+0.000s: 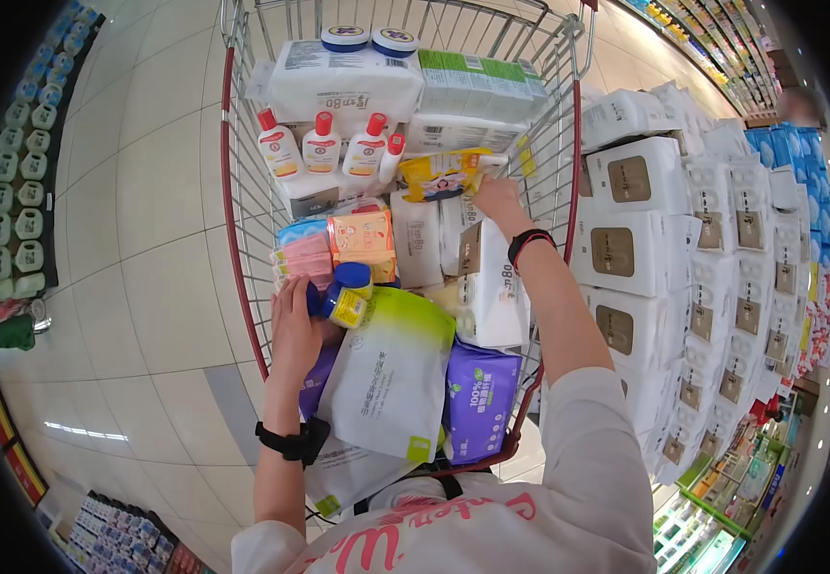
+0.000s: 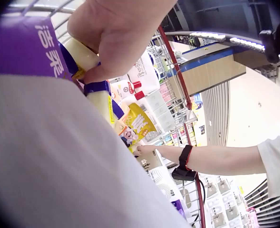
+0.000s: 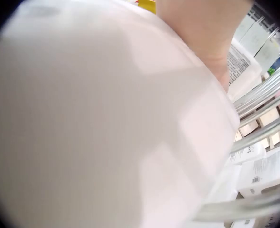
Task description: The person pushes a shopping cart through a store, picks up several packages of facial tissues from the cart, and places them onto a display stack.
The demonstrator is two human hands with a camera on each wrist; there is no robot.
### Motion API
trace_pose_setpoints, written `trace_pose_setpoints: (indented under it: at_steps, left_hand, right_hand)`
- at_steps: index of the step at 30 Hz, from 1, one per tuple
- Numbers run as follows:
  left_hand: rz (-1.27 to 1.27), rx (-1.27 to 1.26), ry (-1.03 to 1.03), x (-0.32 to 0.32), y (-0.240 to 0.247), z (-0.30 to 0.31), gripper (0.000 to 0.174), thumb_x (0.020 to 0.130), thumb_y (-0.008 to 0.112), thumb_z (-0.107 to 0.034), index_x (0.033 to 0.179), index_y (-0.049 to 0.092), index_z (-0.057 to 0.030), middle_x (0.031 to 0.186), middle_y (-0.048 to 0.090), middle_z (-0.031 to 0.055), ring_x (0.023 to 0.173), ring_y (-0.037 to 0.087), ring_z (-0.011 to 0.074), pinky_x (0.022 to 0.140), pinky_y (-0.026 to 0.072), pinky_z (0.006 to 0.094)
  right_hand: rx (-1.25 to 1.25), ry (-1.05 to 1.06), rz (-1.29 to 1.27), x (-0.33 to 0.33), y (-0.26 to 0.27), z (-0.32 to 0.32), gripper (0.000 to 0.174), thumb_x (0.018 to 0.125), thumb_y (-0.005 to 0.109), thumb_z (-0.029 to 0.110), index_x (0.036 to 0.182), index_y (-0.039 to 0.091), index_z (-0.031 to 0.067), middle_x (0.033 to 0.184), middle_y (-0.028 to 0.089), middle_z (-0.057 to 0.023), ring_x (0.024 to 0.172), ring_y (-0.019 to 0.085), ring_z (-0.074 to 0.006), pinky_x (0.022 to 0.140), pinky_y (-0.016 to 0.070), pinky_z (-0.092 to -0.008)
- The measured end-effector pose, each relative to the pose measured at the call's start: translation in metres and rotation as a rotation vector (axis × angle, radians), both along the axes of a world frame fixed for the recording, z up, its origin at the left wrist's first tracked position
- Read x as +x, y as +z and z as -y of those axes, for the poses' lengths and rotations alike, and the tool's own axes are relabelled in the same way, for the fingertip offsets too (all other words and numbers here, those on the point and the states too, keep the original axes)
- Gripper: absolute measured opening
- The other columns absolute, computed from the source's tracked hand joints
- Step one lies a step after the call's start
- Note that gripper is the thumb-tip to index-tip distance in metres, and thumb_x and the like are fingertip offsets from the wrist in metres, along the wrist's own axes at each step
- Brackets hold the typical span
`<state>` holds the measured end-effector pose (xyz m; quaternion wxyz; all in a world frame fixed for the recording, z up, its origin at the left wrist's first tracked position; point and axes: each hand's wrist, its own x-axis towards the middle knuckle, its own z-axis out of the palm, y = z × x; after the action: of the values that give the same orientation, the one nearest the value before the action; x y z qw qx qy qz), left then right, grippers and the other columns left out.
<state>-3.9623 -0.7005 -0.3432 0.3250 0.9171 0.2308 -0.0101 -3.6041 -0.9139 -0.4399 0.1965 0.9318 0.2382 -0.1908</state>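
Observation:
In the head view my left hand (image 1: 295, 320) is at the cart's left side, gripping a blue-lidded jar (image 1: 313, 298). The left wrist view has its thumb and fingers round the pale jar (image 2: 84, 56). Two more jars with blue lids, one a yellow-labelled jar (image 1: 346, 309), lie right beside it. Farther forward, my right hand (image 1: 499, 204) holds the right end of a yellow packet (image 1: 443, 175), its fingertips partly hidden. The packet lies over white tissue packs (image 1: 417, 239). A large white pack (image 3: 106, 118) fills most of the right wrist view.
The wire shopping cart (image 1: 230, 206) also carries red-capped bottles (image 1: 322, 145), two round tins (image 1: 346, 38), an orange pack (image 1: 361, 237), a green-and-white pack (image 1: 386, 373) and a purple pack (image 1: 480, 402). Stacked tissue packs (image 1: 625, 258) stand close along its right side.

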Motion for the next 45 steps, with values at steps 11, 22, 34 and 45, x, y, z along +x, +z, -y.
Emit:
trace_pose_setpoints:
  at_steps: [11,22,34,45]
  left_hand:
    - [0.025,0.032,0.02,-0.003,-0.006,0.001,0.059,0.07,0.048,0.006,0.128,0.036,-0.0007,0.13,0.038,0.0201,0.125,0.032,0.0367,0.107,0.0189,0.0487]
    - [0.323,-0.037,-0.029,0.02,0.047,0.021,0.056,0.084,0.05,-0.011,0.135,0.03,-0.0044,0.141,0.026,0.0173,0.132,0.02,0.0362,0.108,0.0169,0.0443]
    - [-0.083,0.082,-0.143,0.031,0.019,0.013,0.033,0.082,0.056,-0.022,0.11,0.056,-0.0043,0.115,0.055,0.0171,0.111,0.049,0.0362,0.093,0.0381,0.044]
    - [0.181,0.229,-0.34,0.015,-0.006,0.006,0.054,0.074,0.065,-0.017,0.121,0.046,0.0003,0.136,0.034,0.0208,0.129,0.029,0.0355,0.105,0.0269,0.0417]
  right_hand:
    - [0.305,-0.084,-0.097,0.004,0.05,0.004,0.045,0.082,0.047,0.036,0.107,0.053,-0.0014,0.095,0.063,-0.0212,0.092,0.061,-0.0344,0.078,0.0475,-0.0423]
    - [1.039,-0.046,-0.702,-0.191,0.1,-0.106,0.042,0.09,0.042,0.037,0.112,0.047,0.0016,0.099,0.06,-0.0217,0.093,0.058,-0.0365,0.078,0.0455,-0.0437]
    - [0.777,-0.165,0.109,-0.21,0.113,0.021,0.065,0.079,0.059,0.04,0.128,0.04,0.0011,0.129,0.043,-0.0196,0.126,0.032,-0.0355,0.099,0.0337,-0.0444]
    - [0.87,-0.356,0.117,-0.221,0.139,0.065,0.089,0.057,0.074,0.023,0.136,0.032,0.022,0.137,0.027,-0.0185,0.117,0.038,-0.0429,0.09,0.0393,-0.0553]
